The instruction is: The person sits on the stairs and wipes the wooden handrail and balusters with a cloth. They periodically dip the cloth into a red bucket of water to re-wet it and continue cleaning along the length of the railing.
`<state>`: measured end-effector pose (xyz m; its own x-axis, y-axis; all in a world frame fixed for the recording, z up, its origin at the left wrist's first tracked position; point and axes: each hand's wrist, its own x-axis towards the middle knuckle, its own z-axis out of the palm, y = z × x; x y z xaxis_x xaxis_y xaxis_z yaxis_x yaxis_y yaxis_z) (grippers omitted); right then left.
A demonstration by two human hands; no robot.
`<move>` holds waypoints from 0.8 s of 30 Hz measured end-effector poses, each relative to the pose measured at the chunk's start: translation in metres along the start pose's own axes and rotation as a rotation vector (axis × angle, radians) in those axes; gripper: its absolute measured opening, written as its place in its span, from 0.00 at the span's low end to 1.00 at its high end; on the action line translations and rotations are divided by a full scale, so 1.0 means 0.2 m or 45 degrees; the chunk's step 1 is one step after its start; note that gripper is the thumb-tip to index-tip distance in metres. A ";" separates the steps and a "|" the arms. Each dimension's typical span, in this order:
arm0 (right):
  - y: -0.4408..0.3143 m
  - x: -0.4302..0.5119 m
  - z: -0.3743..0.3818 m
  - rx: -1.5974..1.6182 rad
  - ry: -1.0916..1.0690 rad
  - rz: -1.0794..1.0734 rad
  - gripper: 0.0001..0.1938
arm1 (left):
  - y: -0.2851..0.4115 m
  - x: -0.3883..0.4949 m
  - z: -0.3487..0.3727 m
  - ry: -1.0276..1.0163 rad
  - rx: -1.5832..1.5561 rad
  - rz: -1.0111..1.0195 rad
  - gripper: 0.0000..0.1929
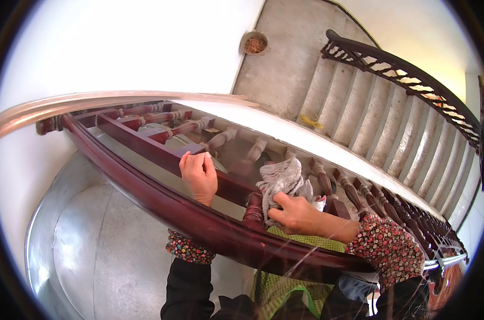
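My left hand (200,176) reaches under the dark red wooden handrail (158,196) of a stair balustrade. Its fingers curl over the lower rail (142,144), and their tips are hidden. A crumpled grey cloth (282,180) is in my right hand (296,214), pressed against the balustrade just beyond the handrail. Part of the lower rail and a short turned post (254,210) are beside or behind the cloth. Turned balusters (346,186) stand in a row to the right, while paler, dusty-looking ones (224,137) are nearer the left hand.
Beyond the balustrade, concrete steps (360,108) run beside another dark banister (402,66). A bucket (254,43) with brown contents stands on the landing (286,60). Yellow string (310,121) lies near the steps. Long wooden strips (86,102) rest along the wall at left.
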<state>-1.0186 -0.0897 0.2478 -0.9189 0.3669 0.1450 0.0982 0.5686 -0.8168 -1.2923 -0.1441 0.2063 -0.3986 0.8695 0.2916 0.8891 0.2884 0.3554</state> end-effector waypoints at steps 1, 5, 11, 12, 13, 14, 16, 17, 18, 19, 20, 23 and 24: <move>0.00 0.00 0.00 0.015 0.014 0.037 0.12 | 0.00 0.00 0.00 0.022 0.001 0.019 0.04; 0.16 0.13 -0.01 0.237 0.357 0.540 0.15 | 0.00 -0.01 0.00 0.044 0.008 -0.004 0.04; 0.08 0.52 0.03 0.131 -0.456 0.016 0.15 | -0.06 0.01 0.00 0.035 -0.062 0.119 0.02; 0.10 0.53 0.01 0.096 -0.538 -0.016 0.15 | -0.05 0.01 0.01 0.047 -0.060 0.089 0.02; 0.12 0.52 -0.03 0.061 -0.622 -0.040 0.16 | -0.04 0.01 0.02 0.054 -0.065 0.058 0.02; 0.14 0.49 -0.07 0.025 -0.704 -0.063 0.16 | -0.02 0.00 0.02 0.068 -0.057 0.048 0.02; 0.11 0.40 -0.09 -0.022 -0.580 -0.035 0.19 | -0.03 -0.02 0.04 0.033 -0.096 0.033 0.03; 0.10 0.37 -0.08 -0.030 -0.516 -0.042 0.20 | -0.05 -0.04 0.03 0.017 -0.093 0.022 0.04; 0.08 0.36 -0.09 -0.014 -0.539 -0.010 0.21 | -0.05 -0.03 0.03 0.063 -0.076 0.045 0.04; 0.08 0.36 -0.11 -0.004 -0.562 0.027 0.21 | -0.04 -0.03 0.04 0.111 -0.067 0.070 0.03; 0.09 0.35 -0.13 0.006 -0.586 0.062 0.21 | -0.04 -0.04 0.03 0.088 -0.074 0.055 0.04; 0.20 0.26 -0.22 0.208 -0.479 0.292 0.20 | 0.02 -0.02 0.00 0.052 -0.151 -0.003 0.01; 0.23 0.24 -0.24 0.366 -0.439 0.419 0.18 | 0.04 -0.01 -0.01 0.117 -0.154 -0.043 0.01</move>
<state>-1.0404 -0.0114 0.2443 -0.9338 0.2016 -0.2955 0.3376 0.2233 -0.9144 -1.2854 -0.1450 0.2095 -0.4517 0.8182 0.3557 0.8435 0.2618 0.4690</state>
